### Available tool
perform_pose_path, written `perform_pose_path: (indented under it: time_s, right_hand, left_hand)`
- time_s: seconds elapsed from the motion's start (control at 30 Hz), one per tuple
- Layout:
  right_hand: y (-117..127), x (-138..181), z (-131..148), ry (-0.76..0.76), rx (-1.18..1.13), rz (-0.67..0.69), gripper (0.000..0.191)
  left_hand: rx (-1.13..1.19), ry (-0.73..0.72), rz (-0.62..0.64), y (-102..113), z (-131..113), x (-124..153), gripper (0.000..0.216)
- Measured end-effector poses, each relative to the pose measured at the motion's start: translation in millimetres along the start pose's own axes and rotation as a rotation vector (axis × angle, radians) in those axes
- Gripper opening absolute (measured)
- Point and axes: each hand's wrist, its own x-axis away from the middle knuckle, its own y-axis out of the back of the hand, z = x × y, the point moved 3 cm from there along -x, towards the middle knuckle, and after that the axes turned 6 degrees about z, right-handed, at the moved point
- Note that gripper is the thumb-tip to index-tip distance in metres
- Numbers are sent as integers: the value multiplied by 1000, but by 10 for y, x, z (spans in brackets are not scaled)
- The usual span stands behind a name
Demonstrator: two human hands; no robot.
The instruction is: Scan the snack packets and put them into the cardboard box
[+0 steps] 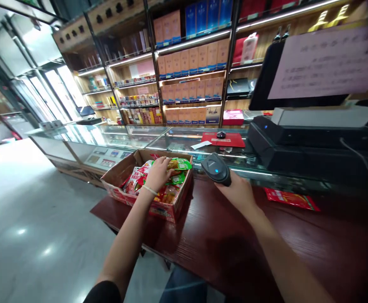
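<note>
My left hand [157, 173] reaches into an open cardboard box [166, 210] full of colourful snack packets and closes its fingers on a green-and-yellow packet [179, 164] at the top of the pile. My right hand [238, 191] is wrapped round the handle of a black barcode scanner [216, 168] with a small blue light, held above the dark wooden counter [266, 244] just right of the box.
A red snack packet [289, 198] lies on the counter to the right. Behind it stand a black till with a screen [300, 71] and a glass display case [158, 141] with a red mouse mat. Shelves of boxed goods fill the back wall.
</note>
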Motion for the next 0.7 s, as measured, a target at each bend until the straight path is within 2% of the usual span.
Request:
perform_pose_path:
  time_s: [0.07,0.17,0.3,0.43,0.53,0.63,0.7]
  right_hand:
    - [-84,26,67,40,5,29,34]
    - [-176,73,80,90,13,52,35]
    - [-239,104,20,112,-3,86,39]
    - [-248,111,-37,118,-18,104,38]
    - [-203,117,-66,110,-33,72,36]
    - [-120,108,-100,69,-64,40,38]
    - [-50,89,-132,34,-98,21,40]
  left_hand:
    - [-57,34,34,-81,207,20,45]
    - [-95,61,78,-209,347,43,47]
    - [-145,112,106,-279,305,51,44]
    - [-222,130,96,-236,216,62,24]
    - [-101,180,-16,-139,214,71,27]
    - [138,261,-218,-19,233,52,31]
    - [336,286,-278,19,205,12,31]
